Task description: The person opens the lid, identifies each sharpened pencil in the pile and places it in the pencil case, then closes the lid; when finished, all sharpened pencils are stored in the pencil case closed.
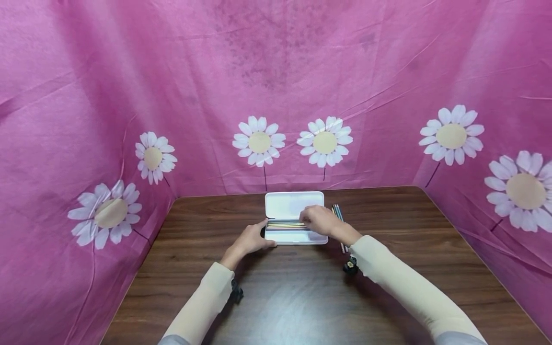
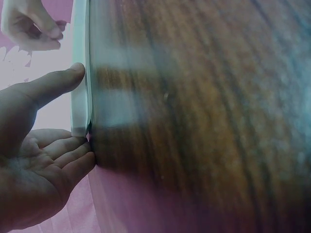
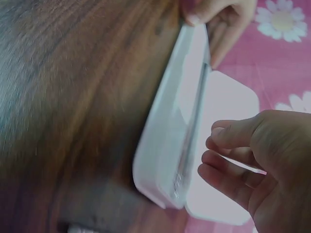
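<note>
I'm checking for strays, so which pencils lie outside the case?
The small bunch of pencils on the table, just right of the white case and partly hidden by the right arm; the other pencils lie inside the case.

Person, forearms and hands: left hand (image 1: 252,239), bare; right hand (image 1: 323,221), bare. Left sleeve (image 1: 200,302), one, long, plain cream, close-fitting, ending at the wrist in a soft, slightly uneven edge. Right sleeve (image 1: 409,282), one, matching, cream, faintly creased along the lower forearm, wrist edge a little wavy. Left grey cloth (image 1: 173,340) and right grey cloth (image 1: 457,338), pale, at the upper end of each cream sleeve, cut off by the lower border of the head view. Left wrist unit (image 1: 235,291), black, compact, irregular outline, details indistinct. Right wrist unit (image 1: 350,266), black, compact, bearing a small yellowish mark
</note>
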`<act>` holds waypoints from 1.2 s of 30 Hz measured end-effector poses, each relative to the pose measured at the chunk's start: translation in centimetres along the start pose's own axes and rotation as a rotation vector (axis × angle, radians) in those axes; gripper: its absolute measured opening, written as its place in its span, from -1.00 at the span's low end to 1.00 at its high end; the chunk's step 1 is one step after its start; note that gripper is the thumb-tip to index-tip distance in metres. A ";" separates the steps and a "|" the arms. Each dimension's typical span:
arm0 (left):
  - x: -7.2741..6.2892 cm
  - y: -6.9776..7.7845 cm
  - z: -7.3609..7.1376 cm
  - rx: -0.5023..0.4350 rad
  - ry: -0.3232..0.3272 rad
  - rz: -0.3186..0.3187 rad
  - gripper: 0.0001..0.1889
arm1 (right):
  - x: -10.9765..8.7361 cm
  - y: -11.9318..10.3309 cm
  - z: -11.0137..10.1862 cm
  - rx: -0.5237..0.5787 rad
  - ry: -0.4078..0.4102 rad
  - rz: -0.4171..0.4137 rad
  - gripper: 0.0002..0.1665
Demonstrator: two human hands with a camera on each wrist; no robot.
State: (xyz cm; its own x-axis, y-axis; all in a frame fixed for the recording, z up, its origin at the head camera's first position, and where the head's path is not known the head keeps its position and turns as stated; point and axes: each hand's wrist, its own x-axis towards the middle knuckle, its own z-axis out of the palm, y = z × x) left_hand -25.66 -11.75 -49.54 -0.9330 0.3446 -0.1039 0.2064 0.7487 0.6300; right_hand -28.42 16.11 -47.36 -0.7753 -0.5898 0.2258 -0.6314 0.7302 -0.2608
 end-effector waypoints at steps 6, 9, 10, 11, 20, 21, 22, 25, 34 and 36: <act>0.0 0.2 0.0 0.003 -0.009 -0.014 -0.02 | -2.0 1.6 -2.5 0.009 0.035 0.066 -0.86; 0.1 0.1 0.1 0.005 -0.011 -0.017 -0.03 | -3.2 2.5 -3.6 0.013 0.037 0.116 -0.87; 0.1 0.1 0.1 0.005 -0.011 -0.016 -0.03 | -3.6 2.8 -4.0 0.014 0.036 0.132 -0.87; 0.1 0.1 0.1 0.000 -0.012 -0.018 -0.03 | -4.0 3.1 -4.3 0.014 0.035 0.151 -0.88; 0.0 0.1 0.1 -0.005 -0.010 -0.007 -0.02 | -7.7 5.3 -4.4 -0.007 0.035 0.351 -0.93; 0.0 0.1 0.1 -0.002 -0.009 -0.004 -0.02 | -8.0 5.5 -4.3 -0.008 0.032 0.375 -0.92; 0.0 0.1 0.1 0.001 -0.008 0.000 -0.02 | -8.3 5.6 -4.0 -0.010 0.028 0.395 -0.93; -0.1 0.1 0.0 0.006 -0.011 0.005 -0.02 | -9.1 6.0 -3.2 -0.007 0.007 0.454 -0.92; -0.1 0.0 0.2 -0.006 -0.011 0.008 -0.01 | -10.0 7.4 -1.3 0.040 0.024 0.535 -0.85; -0.1 0.0 0.1 -0.005 -0.008 0.006 -0.02 | -9.7 7.9 -1.0 0.052 0.019 0.546 -0.82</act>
State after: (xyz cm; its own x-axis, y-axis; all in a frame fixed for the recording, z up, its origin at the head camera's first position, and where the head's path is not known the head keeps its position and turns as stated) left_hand -25.58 -11.73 -49.58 -0.9293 0.3537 -0.1065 0.2105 0.7439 0.6342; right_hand -25.87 27.95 -50.69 -0.9905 -0.1232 0.0611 -0.1373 0.9103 -0.3906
